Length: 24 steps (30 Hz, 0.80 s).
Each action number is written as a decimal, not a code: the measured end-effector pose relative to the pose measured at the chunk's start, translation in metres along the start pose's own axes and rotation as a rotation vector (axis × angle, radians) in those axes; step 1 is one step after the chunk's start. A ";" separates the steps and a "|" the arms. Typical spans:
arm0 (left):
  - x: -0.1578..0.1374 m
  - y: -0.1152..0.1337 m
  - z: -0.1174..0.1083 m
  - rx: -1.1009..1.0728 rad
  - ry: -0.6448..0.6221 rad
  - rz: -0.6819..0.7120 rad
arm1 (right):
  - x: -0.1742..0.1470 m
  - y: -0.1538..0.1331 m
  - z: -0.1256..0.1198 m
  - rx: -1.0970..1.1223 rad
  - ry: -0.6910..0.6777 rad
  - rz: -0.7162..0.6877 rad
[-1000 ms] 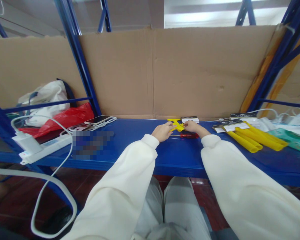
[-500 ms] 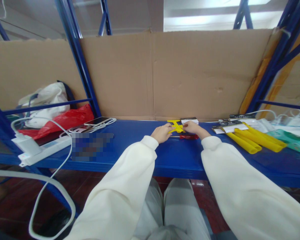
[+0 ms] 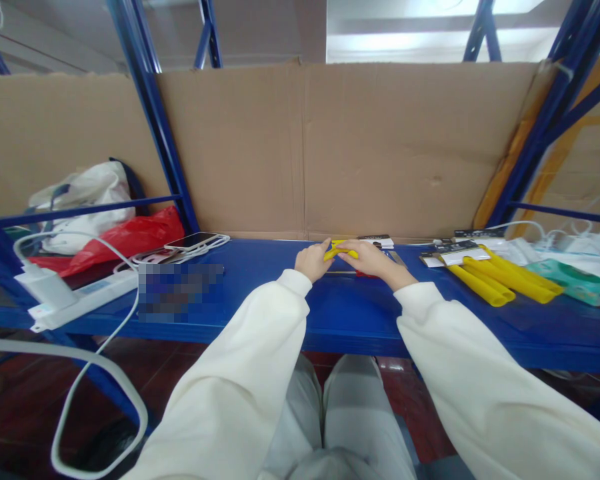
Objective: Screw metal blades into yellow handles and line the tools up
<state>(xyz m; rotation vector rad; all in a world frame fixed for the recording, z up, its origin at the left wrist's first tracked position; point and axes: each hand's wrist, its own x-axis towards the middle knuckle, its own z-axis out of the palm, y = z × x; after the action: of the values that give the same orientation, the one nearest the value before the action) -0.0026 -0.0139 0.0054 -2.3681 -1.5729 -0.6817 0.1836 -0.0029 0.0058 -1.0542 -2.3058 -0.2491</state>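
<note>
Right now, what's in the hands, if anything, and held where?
A yellow piece: the left hand holds its left end, the right hand farther right. Exact contact is hidden.

Both arms reach forward and converge mid-view, sleeves down to the wrists. Left hand angles inward, fingers bent; right hand faces it, back up, fingers curled. Fingertips sit close together, both apparently pinching, though small and partly hidden.
</note>
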 end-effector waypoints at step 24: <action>0.000 0.001 0.002 -0.249 0.037 0.240 | -0.009 0.063 0.001 0.147 0.721 0.574</action>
<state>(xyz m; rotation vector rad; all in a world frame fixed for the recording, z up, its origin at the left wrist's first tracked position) -0.0013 -0.0132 0.0034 -2.6454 -1.2219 -0.9055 0.2341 0.0336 -0.0047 -1.2430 -1.3083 -0.1815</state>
